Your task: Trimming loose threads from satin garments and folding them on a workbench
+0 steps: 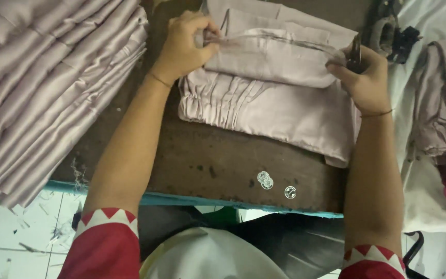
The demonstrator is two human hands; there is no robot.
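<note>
2 hands pinch a pale mauve garment lying on the brown table; the left hand grips its left edge with fingers pressed together, the right hand clamps its right edge along with small dark snips. 1 tall stack of folded cloth overhangs the table's left edge; 3 clear round buttons lie on the bare strip by the near edge.

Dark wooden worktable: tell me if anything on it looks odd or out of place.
Three small clear round pieces lie loose near the dark wooden worktable's front edge, apart from the folded pale mauve garment both hands hold. Thread scraps cling to the left edge. Nothing looks damaged.
</note>
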